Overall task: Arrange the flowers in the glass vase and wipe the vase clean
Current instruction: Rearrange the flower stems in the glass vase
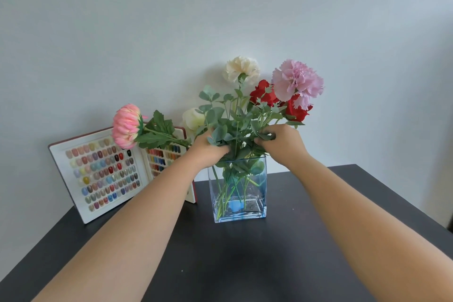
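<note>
Black table (318,240) supports the glass vase (237,193), stems inside. Flowers (264,95) are gripped above the rim: left hand (208,148) closed on stems, right hand (282,141) pinching foliage. Stems should be spread evenly, the vase kept steady.

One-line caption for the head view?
Both hands, left hand and right hand, grip flower stems above a clear rectangular glass vase.

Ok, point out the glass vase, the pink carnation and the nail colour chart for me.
glass vase (255,213): head view, lower front wall.
pink carnation (297,82): head view, centre of the bloom.
nail colour chart (103,171): head view, left page of swatches.
</note>
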